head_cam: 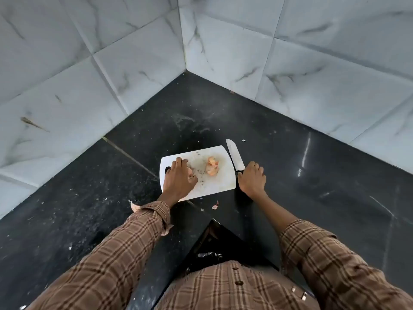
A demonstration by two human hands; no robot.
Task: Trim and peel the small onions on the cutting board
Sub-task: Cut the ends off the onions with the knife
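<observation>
A white cutting board lies on the black counter in a corner. Small orange-skinned onions sit together right of the board's middle, with dark specks scattered around them. My left hand rests palm down on the board's left part, fingers curled; a small pinkish piece shows under its fingers, and I cannot tell if it is held. My right hand is closed around the black handle of a knife, whose blade lies on the counter just right of the board, pointing away.
Grey marbled wall tiles close the corner behind the black counter. Onion skin scraps lie near the board's front edge, another scrap by my left sleeve. The counter's inner corner edge is right in front of me.
</observation>
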